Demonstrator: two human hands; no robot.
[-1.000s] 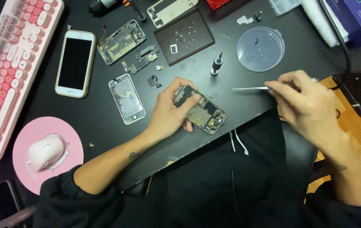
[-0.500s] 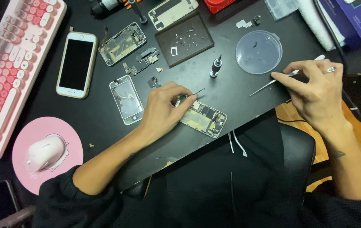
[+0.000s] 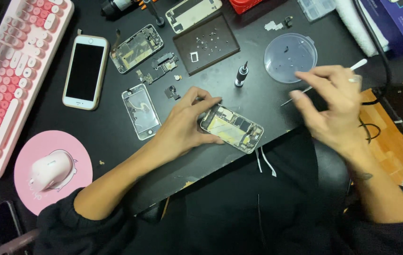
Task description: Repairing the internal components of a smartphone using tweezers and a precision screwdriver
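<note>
My left hand (image 3: 185,125) grips the left end of an opened phone body (image 3: 233,128) lying near the black desk's front edge, its circuit parts showing. My right hand (image 3: 333,108) hovers to the right of it, fingers curled around thin metal tweezers (image 3: 291,100) whose tip points left toward the phone; the hand is blurred. A clear round dish (image 3: 290,57) with tiny parts sits just behind my right hand. A small black screwdriver bit holder (image 3: 241,75) stands upright between the dish and the phone.
A white phone (image 3: 85,71), a clear screen panel (image 3: 141,112), another stripped phone frame (image 3: 137,48), a dark screw tray (image 3: 206,43), loose small parts, a pink keyboard (image 3: 8,71) and a pink mouse (image 3: 50,170) on its pad lie on the desk (image 3: 267,106).
My right hand has moved left and toward me from the dish area with the tweezers. My left hand stays on the opened phone, which has shifted slightly.
</note>
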